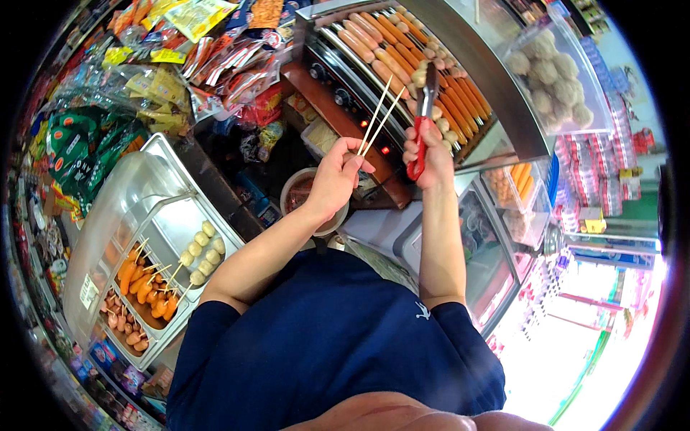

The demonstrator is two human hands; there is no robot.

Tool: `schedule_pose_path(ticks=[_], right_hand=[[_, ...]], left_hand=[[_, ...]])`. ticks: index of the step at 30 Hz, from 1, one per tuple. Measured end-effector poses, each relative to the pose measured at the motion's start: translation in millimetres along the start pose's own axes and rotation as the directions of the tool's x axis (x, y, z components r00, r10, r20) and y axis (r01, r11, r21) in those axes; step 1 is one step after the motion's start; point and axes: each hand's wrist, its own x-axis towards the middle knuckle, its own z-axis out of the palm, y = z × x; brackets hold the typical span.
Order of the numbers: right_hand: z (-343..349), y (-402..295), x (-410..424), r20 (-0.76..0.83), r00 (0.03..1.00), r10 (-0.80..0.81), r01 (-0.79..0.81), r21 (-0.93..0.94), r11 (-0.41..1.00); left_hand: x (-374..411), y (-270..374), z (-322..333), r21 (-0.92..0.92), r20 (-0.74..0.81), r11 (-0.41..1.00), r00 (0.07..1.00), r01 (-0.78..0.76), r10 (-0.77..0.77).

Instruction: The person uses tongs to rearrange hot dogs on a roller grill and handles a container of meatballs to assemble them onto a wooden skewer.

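Two thin wooden skewers (381, 116) are pinched between the thumb and fingers of my left hand (337, 175), their tips pointing up over the roller grill's front. My right hand (431, 153) grips the red handles of metal tongs (426, 108). The tongs' dark head lies over the hot-dog roller grill (329, 91), by some pale balls (419, 77). Rows of pink and orange-brown sausages (396, 64) lie on the rollers. Lower left, a steel tray (167, 143) under a raised clear cover holds skewered pale balls (195, 249), orange sausages (129, 275) and small brown sausages (135, 338).
A round tub (285, 199) stands below my left hand. Packaged snacks (205, 16) are heaped upper left. Right of the grill are a clear bin of greyish balls (544, 75) and a glass-topped case (485, 237). A brown ledge (345, 121) edges the grill's front.
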Motion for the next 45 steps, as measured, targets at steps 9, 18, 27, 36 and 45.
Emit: schedule_pose_path(ticks=[9,18,27,36,45], right_hand=[[-15.0,22.2,-41.9,-0.019,0.999,-0.044,0.044,0.011,0.999],[2.1,39.2,-61.1,-0.113,0.984,-0.139,0.116,-0.191,0.975],[10.8,80.8,-84.4,-0.072,0.988,-0.14,0.116,-0.266,0.957],[23.2,18.7,-23.5,-0.017,0.915,-0.404,0.23,-0.8,0.554],[-12.6,-125.3,228.9,0.423,0.71,-0.563,0.142,-0.869,-0.474]], left_hand=[[-3.6,-15.0,18.7,0.032,0.034,0.997,0.997,0.071,-0.073],[-0.8,-21.2,24.6,0.049,-0.041,0.999,0.999,0.023,-0.021],[6.2,-18.4,29.0,-0.089,-0.146,0.996,0.989,-0.002,-0.012],[10.4,9.2,-5.4,-0.196,-0.259,0.979,0.966,-0.059,0.006],[-50.7,6.3,-32.7,-0.228,-0.19,0.971,0.975,0.068,-0.113]])
